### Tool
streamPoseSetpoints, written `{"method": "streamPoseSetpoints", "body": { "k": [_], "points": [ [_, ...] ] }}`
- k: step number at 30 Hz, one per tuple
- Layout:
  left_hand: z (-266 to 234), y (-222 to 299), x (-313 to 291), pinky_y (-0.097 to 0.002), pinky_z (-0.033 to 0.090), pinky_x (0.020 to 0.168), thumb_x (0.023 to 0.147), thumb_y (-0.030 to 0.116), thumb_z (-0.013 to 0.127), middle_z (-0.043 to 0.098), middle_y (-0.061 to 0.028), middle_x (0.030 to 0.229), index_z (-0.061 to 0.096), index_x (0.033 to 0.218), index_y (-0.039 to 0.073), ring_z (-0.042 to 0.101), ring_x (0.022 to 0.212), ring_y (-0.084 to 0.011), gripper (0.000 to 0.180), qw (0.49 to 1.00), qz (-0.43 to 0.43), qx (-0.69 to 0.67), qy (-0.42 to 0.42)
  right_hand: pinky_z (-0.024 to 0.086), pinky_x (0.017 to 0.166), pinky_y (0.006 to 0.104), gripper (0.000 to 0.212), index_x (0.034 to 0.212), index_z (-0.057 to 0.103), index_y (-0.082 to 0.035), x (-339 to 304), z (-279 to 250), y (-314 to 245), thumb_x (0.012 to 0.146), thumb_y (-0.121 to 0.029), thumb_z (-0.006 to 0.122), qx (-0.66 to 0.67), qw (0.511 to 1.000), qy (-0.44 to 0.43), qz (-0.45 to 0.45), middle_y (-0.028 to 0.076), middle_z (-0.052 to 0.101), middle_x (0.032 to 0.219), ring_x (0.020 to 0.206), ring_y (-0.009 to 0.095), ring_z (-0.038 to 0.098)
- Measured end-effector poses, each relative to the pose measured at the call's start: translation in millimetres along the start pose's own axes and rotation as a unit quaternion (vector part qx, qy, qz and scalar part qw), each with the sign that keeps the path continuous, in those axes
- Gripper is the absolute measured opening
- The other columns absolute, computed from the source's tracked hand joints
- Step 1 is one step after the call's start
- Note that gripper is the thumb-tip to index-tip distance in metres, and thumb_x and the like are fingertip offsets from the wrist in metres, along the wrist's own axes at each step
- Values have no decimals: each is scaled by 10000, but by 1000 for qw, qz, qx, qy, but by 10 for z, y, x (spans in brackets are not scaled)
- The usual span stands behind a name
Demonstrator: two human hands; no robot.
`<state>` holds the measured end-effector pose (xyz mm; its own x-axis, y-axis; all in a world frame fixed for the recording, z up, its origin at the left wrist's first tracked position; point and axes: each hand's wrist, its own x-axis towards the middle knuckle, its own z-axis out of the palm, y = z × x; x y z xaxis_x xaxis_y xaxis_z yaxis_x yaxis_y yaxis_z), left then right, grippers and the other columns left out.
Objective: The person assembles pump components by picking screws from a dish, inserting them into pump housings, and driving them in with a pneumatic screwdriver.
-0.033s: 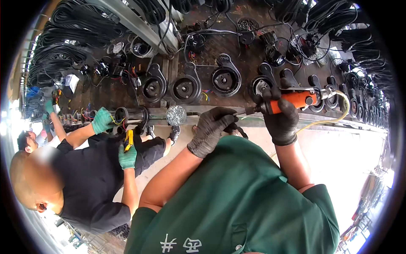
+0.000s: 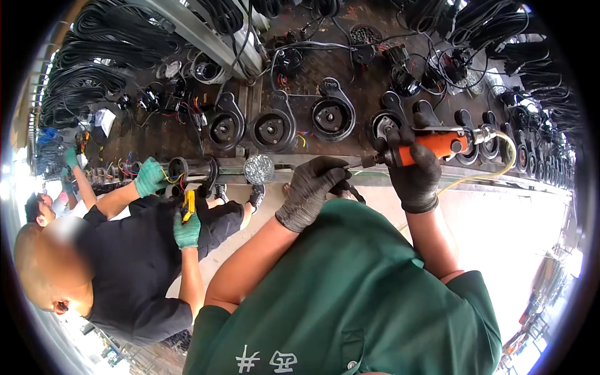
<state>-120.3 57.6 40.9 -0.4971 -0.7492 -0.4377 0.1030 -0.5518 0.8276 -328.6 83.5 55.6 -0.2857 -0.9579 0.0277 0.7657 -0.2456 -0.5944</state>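
Your right hand: you wrap it, in a dark glove, around the body of the driver; the right hand is closed in a firm grip, with fingers reaching up along the tool's front.
Your left hand: the left hand, also gloved, is closed, thumb and fingers pinching the tip of the bit; whether a small piece sits between them is too small to tell.
Driver: the orange driver lies level in your grip over the near edge of the tabletop, its bit pointing left.
Hose: a yellow hose leaves the driver's right end and loops back below the near edge.
Housings: black housings, round with a tab, stand in a row along the near edge; one housing sits between your hands, farther in, and another is partly hidden behind your right fingers.
Small pieces: a round batch of silver pieces sits at the near edge, left of your left hand.
Cables: black cables lie bundled toward the far left corner.
Neighbour: on your left, a co-worker's green-gloved hand grips a yellow tool.
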Motion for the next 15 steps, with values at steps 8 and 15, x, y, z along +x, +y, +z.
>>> {"method": "streamPoseSetpoints", "body": {
  "k": [8, 15],
  "points": [
    [8, 18, 47, -292, 545, 724, 954, 111, 639, 718, -95, 917, 670, 1075, -27, 655, 775, -136, 186, 997, 44, 53, 37, 478, 744, 335, 553, 1312, 542, -94, 101, 32, 44, 804, -200, 735, 1, 1000, 5, 1, 13, 522, 876, 864, 193, 525],
    [-110, -129, 376, -266, 536, 699, 949, 100, 674, 710, -40, 880, 683, 1070, 24, 663, 758, -105, 143, 971, 186, 138, 64, 523, 822, 353, 303, 1102, 619, -32, 300, -206, 144, 836, -166, 677, 47, 990, 98, 88, 91, 662, 993, 937, 231, 637]
  ]
}}
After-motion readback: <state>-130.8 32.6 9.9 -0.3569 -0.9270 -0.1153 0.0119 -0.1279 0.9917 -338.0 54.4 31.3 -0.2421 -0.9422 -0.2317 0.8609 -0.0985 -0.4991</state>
